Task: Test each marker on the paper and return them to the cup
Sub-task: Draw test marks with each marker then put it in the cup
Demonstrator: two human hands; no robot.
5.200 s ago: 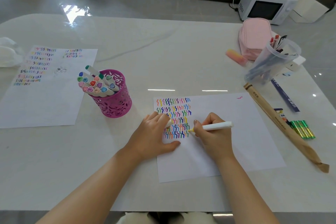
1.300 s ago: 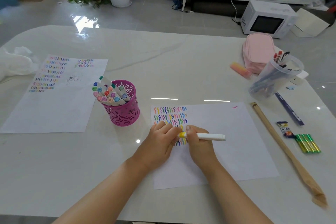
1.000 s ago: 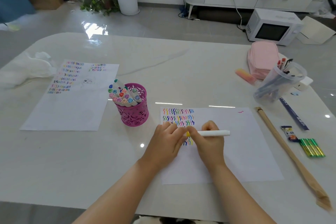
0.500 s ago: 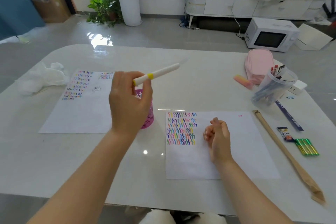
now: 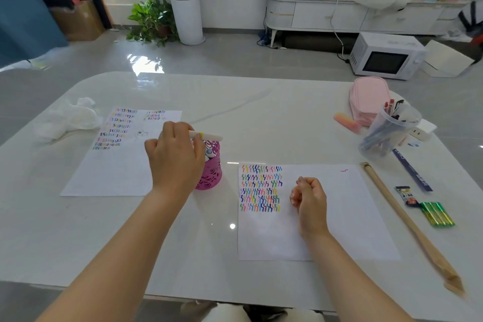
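Since half a sec ago my left hand has dropped from mid-air to just above the pink cup, left of centre frame, fingers clamped on the yellow-banded marker, which lies nearly flat across the rim w/ its free end pointing right. Right hand sits curled in a loose fist on the test paper, centre-right, holding nothing. Risks, as I judge it: marker's too level, so unless I tip it it'll skid off the rim onto the counter. Cup looks packed, so it could jam on other caps. A hard push might tip the light cup, since nothing's steadying it.
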